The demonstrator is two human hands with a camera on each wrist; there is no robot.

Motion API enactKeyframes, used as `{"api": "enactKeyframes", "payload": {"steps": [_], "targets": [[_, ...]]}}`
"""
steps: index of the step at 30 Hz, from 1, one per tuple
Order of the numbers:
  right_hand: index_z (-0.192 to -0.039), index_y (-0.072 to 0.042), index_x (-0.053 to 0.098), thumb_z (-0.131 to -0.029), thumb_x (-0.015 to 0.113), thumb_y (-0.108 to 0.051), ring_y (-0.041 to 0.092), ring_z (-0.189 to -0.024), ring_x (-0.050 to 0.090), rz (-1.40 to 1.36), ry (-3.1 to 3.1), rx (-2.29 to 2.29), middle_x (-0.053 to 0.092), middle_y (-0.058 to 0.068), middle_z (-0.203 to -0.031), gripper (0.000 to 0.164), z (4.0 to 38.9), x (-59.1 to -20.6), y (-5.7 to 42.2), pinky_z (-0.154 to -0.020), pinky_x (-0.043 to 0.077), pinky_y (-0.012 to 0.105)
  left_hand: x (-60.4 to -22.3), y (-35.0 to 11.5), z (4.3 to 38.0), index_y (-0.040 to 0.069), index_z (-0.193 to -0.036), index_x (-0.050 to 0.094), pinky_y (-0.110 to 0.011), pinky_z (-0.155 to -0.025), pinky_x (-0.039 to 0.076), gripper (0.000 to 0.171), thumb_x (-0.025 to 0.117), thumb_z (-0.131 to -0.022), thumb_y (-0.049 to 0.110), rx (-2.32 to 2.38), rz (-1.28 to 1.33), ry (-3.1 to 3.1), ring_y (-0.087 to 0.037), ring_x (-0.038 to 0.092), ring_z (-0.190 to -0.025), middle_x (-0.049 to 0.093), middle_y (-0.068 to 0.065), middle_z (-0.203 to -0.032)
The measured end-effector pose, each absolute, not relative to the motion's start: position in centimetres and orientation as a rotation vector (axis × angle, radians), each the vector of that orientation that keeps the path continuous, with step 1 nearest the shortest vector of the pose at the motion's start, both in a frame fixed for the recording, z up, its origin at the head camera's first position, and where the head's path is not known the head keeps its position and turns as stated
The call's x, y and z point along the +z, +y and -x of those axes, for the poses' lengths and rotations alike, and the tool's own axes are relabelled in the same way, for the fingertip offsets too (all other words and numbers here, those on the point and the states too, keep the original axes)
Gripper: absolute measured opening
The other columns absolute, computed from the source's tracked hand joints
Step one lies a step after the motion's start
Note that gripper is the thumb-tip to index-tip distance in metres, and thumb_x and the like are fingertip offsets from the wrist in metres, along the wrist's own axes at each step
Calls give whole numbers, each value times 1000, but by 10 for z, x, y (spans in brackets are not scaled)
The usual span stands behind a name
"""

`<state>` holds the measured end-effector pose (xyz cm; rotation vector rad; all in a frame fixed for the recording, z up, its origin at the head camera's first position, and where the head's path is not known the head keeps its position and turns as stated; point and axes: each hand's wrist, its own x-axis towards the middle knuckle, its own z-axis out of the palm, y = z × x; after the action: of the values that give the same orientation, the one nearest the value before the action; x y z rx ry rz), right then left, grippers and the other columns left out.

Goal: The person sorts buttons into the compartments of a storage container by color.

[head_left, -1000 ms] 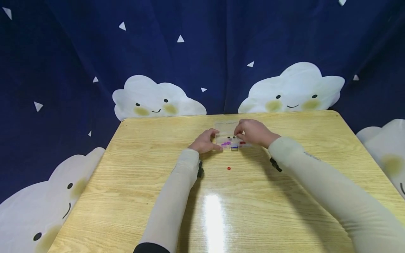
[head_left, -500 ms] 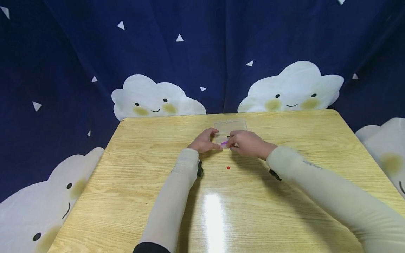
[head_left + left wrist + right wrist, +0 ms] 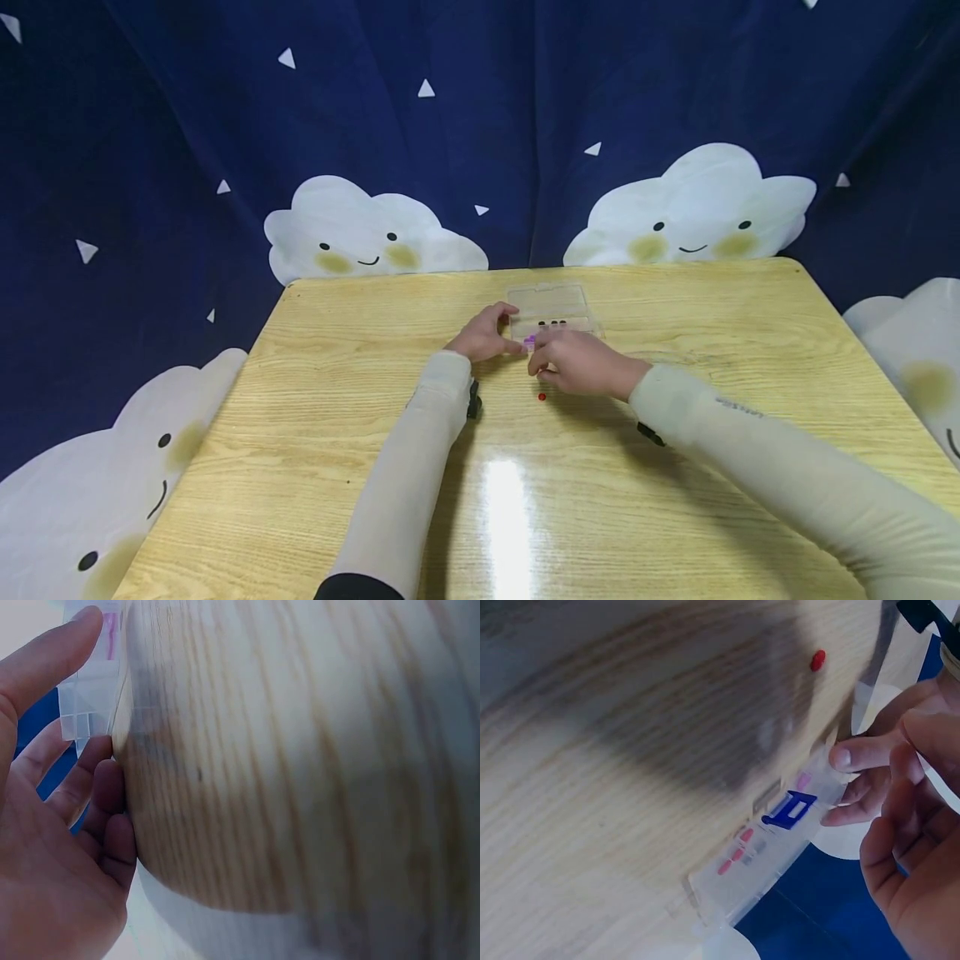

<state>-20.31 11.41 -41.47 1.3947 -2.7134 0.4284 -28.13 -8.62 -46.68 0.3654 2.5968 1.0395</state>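
A clear plastic compartment box (image 3: 731, 896) stands with its lid (image 3: 547, 297) raised at the back. My left hand (image 3: 483, 335) holds its left end, thumb at the front corner and fingers behind. Several purple pieces (image 3: 529, 340) and black pieces (image 3: 553, 322) lie in the box; the right wrist view also shows red pieces (image 3: 737, 855) and a blue frame-shaped piece (image 3: 790, 810). My right hand (image 3: 577, 362) hovers at the box's front with bent fingers, thumb and index apart, nothing visible between them. Just below its fingertips, a small red bead-like piece (image 3: 542, 397) lies on the table.
A light wooden table (image 3: 300, 417) carries the box near its far edge. Behind hangs a dark blue curtain (image 3: 345, 100) with white clouds and triangles. A bright reflection lies on the table's near side.
My right hand has come from the box's right side, across its front, towards me and slightly left, nearing the red piece. My left hand has stayed on the box.
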Motion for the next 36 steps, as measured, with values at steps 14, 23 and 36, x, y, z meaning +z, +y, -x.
{"api": "enactKeyframes", "payload": {"steps": [14,23,36], "targets": [[-89,-14,78,-86,72,-5,8,-78,61,-1421,-2769,505,68,-3,-87,11,196,-433,118,-71,54,26,-463,-85,277,19,-146,44,-40,-116,38,75,82,-81,27,1033,-338,2602,-25,49,-132,51,-9,-141],[-90,-16,78,-85,75,-8,8,-78,60,-1394,-2821,517,66,-3,-87,10,193,-439,120,-72,54,26,-464,-85,278,19,-145,45,-41,-115,39,75,83,-80,27,1065,-320,2593,-25,49,-130,51,-9,-140],[-93,-17,78,-84,75,-9,6,-77,57,-1360,-2866,530,64,-4,-89,12,195,-448,121,-70,51,23,-463,-85,278,21,-145,45,-42,-115,39,76,83,-80,29,1053,-320,2594,-26,49,-131,51,-8,-141]]}}
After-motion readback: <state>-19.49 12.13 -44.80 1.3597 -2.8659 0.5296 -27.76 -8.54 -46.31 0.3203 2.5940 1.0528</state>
